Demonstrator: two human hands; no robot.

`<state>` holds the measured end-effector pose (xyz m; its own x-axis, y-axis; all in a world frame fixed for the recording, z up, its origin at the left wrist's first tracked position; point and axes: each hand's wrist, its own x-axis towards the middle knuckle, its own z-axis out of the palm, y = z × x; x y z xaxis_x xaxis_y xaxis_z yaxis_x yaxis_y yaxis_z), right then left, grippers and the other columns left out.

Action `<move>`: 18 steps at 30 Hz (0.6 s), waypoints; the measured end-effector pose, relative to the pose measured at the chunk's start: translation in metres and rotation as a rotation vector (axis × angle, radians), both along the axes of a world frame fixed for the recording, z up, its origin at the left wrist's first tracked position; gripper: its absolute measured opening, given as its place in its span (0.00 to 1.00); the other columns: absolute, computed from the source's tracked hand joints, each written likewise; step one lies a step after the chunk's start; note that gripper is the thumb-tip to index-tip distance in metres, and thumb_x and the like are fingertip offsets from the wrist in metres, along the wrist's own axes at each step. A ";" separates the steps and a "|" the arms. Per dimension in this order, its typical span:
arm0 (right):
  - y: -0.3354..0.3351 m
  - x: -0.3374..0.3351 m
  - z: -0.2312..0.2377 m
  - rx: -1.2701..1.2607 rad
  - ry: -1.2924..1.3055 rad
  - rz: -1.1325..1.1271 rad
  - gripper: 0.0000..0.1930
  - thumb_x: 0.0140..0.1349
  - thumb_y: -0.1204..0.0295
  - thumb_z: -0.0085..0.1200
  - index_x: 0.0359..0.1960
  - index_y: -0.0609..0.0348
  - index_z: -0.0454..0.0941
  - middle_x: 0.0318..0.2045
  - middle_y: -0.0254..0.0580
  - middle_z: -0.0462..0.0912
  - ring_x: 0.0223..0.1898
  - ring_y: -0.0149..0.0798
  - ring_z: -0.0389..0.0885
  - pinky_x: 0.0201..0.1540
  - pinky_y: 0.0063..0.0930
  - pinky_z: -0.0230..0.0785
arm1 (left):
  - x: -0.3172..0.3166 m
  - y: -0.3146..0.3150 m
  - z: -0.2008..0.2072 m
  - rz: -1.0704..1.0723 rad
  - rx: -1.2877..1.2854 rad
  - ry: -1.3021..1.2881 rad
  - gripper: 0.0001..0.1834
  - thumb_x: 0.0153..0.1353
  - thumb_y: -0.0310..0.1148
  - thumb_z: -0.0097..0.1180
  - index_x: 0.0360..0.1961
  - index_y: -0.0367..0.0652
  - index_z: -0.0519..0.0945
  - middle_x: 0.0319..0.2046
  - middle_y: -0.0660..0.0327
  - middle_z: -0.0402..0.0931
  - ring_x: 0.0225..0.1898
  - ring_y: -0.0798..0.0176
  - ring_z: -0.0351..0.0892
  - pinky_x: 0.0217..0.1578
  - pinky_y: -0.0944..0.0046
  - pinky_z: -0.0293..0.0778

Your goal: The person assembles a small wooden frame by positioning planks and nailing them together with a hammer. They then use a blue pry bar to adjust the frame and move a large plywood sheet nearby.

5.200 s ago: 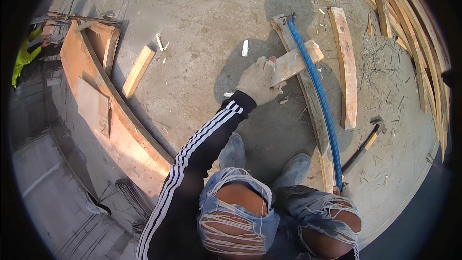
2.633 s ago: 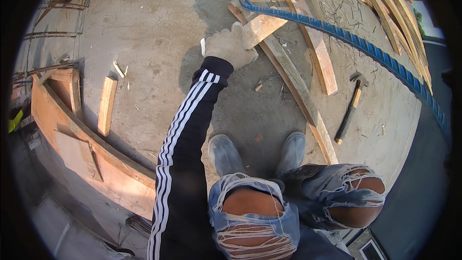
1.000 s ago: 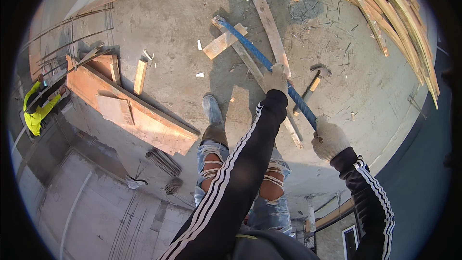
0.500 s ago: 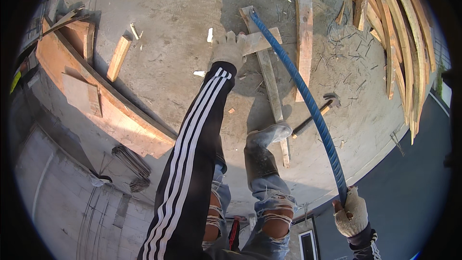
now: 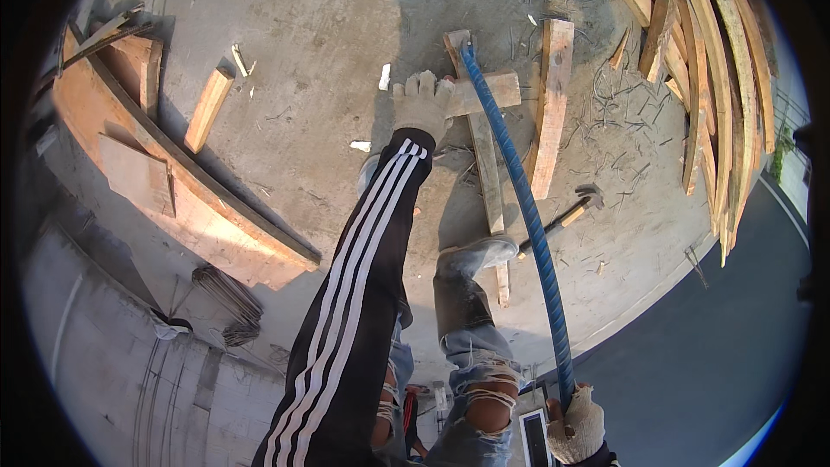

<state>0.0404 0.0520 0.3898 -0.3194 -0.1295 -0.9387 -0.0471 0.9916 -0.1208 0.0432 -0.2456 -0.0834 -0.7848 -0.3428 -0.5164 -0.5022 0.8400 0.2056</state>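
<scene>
My left hand (image 5: pixel 421 104), in a pale knit glove, grips the left end of a short wooden block (image 5: pixel 491 92). The block lies across a long narrow board (image 5: pixel 486 169) on the concrete. At the lower right, my gloved right hand (image 5: pixel 577 428) is closed around the near end of a long blue bar (image 5: pixel 529 203) with a twisted surface, like a pry bar. The bar's far tip lies over the far end of the narrow board, beside the block. My right boot (image 5: pixel 480 255) is on the narrow board near its close end.
A hammer (image 5: pixel 572 216) and a thick plank (image 5: pixel 550 108) lie right of the board. Long timbers (image 5: pixel 718 78) are piled at far right, with scattered nails (image 5: pixel 618 95) nearby. At left are a wooden panel (image 5: pixel 186 199) and a short offcut (image 5: pixel 209 110). The slab edge (image 5: pixel 640 316) drops off lower right.
My right hand has swung left and lower, bringing the bar's near end with it. My left hand stays at the block; the whole view has shifted slightly.
</scene>
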 end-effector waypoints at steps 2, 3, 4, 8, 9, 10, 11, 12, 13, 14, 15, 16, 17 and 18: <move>0.001 0.007 -0.003 -0.140 0.119 0.178 0.09 0.75 0.68 0.52 0.46 0.61 0.77 0.28 0.33 0.80 0.23 0.30 0.74 0.23 0.29 0.69 | -0.002 0.002 -0.002 -0.020 -0.007 -0.035 0.41 0.56 0.50 0.70 0.69 0.58 0.67 0.63 0.57 0.64 0.67 0.48 0.63 0.66 0.36 0.56; 0.000 0.009 -0.004 0.167 0.067 -0.016 0.16 0.64 0.72 0.61 0.48 0.61 0.69 0.21 0.45 0.79 0.20 0.52 0.80 0.28 0.40 0.72 | -0.001 0.003 0.000 -0.022 0.009 -0.006 0.39 0.56 0.49 0.69 0.68 0.55 0.68 0.66 0.56 0.63 0.69 0.49 0.61 0.66 0.33 0.55; 0.001 0.008 0.000 0.155 0.080 -0.025 0.17 0.63 0.72 0.61 0.50 0.61 0.69 0.22 0.46 0.79 0.22 0.53 0.82 0.28 0.40 0.73 | -0.002 0.013 0.006 0.032 -0.025 0.058 0.39 0.56 0.49 0.69 0.67 0.54 0.68 0.66 0.56 0.63 0.69 0.49 0.61 0.66 0.32 0.55; 0.007 0.007 0.025 0.091 0.076 -0.053 0.27 0.62 0.73 0.61 0.61 0.61 0.65 0.23 0.47 0.81 0.26 0.56 0.85 0.31 0.43 0.76 | 0.013 0.057 0.077 0.473 0.218 0.181 0.40 0.57 0.43 0.65 0.68 0.36 0.67 0.66 0.47 0.64 0.66 0.41 0.68 0.63 0.39 0.66; 0.011 0.009 0.033 0.094 0.038 -0.063 0.28 0.62 0.72 0.61 0.62 0.60 0.64 0.23 0.47 0.81 0.27 0.56 0.85 0.31 0.44 0.76 | 0.021 0.074 0.106 0.642 0.442 0.311 0.37 0.63 0.42 0.62 0.67 0.29 0.68 0.62 0.46 0.71 0.60 0.46 0.75 0.60 0.50 0.72; 0.015 0.012 0.040 0.180 -0.010 -0.090 0.29 0.62 0.72 0.61 0.63 0.60 0.64 0.24 0.47 0.81 0.27 0.56 0.86 0.32 0.45 0.76 | 0.030 0.099 0.141 1.147 1.078 0.261 0.33 0.70 0.43 0.58 0.64 0.26 0.70 0.58 0.53 0.77 0.57 0.57 0.77 0.57 0.59 0.74; 0.018 0.017 0.049 0.200 -0.030 -0.100 0.24 0.63 0.68 0.62 0.58 0.62 0.69 0.25 0.51 0.84 0.28 0.59 0.86 0.34 0.48 0.78 | 0.036 0.122 0.172 1.352 1.375 0.190 0.28 0.76 0.45 0.52 0.66 0.33 0.70 0.57 0.60 0.79 0.52 0.65 0.79 0.51 0.59 0.76; 0.021 0.024 0.054 0.128 -0.008 -0.071 0.23 0.63 0.67 0.61 0.56 0.61 0.69 0.25 0.51 0.84 0.29 0.60 0.86 0.33 0.49 0.78 | 0.049 0.152 0.210 1.344 1.347 0.078 0.23 0.78 0.45 0.48 0.66 0.43 0.72 0.52 0.63 0.81 0.46 0.66 0.81 0.47 0.59 0.77; 0.024 0.031 0.055 0.137 0.001 -0.046 0.21 0.63 0.66 0.61 0.54 0.61 0.70 0.25 0.52 0.84 0.29 0.61 0.86 0.33 0.51 0.77 | 0.053 0.175 0.236 1.647 1.648 0.072 0.22 0.78 0.47 0.49 0.65 0.49 0.74 0.46 0.62 0.82 0.42 0.65 0.83 0.43 0.58 0.78; 0.027 0.038 0.055 0.133 0.010 -0.035 0.20 0.63 0.66 0.61 0.52 0.61 0.70 0.25 0.53 0.84 0.29 0.62 0.86 0.33 0.52 0.77 | 0.054 0.194 0.253 1.740 1.637 -0.018 0.21 0.76 0.51 0.49 0.61 0.51 0.75 0.43 0.61 0.81 0.36 0.62 0.83 0.37 0.54 0.78; 0.030 0.045 0.054 0.122 0.022 -0.039 0.15 0.64 0.66 0.59 0.45 0.60 0.70 0.25 0.55 0.84 0.30 0.63 0.85 0.32 0.54 0.77 | 0.056 0.213 0.268 1.738 1.576 0.027 0.21 0.75 0.55 0.50 0.56 0.52 0.77 0.39 0.59 0.81 0.30 0.59 0.83 0.30 0.50 0.79; 0.035 0.049 0.053 0.115 0.035 -0.038 0.15 0.64 0.66 0.58 0.45 0.60 0.70 0.25 0.55 0.84 0.30 0.63 0.85 0.32 0.55 0.77 | 0.055 0.221 0.267 1.716 1.452 -0.092 0.21 0.74 0.56 0.50 0.53 0.54 0.77 0.35 0.59 0.80 0.25 0.57 0.81 0.26 0.48 0.77; 0.039 0.054 0.048 0.078 0.051 -0.043 0.14 0.64 0.66 0.58 0.44 0.60 0.70 0.25 0.56 0.84 0.30 0.63 0.85 0.32 0.55 0.77 | 0.056 0.230 0.268 1.678 1.371 -0.004 0.21 0.74 0.58 0.50 0.51 0.55 0.77 0.31 0.59 0.80 0.21 0.56 0.80 0.22 0.47 0.75; 0.044 0.056 0.045 0.038 0.076 -0.044 0.14 0.64 0.66 0.57 0.44 0.60 0.70 0.24 0.56 0.83 0.29 0.63 0.85 0.32 0.55 0.76 | 0.053 0.231 0.257 1.651 1.329 0.071 0.20 0.73 0.58 0.49 0.49 0.56 0.77 0.27 0.59 0.79 0.18 0.56 0.78 0.19 0.48 0.73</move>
<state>0.0965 0.0958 0.4346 -0.3947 -0.0785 -0.9155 -0.0112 0.9967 -0.0806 0.0966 -0.0148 0.1732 -0.2410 -0.1120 -0.9640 -0.4099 -0.8886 0.2057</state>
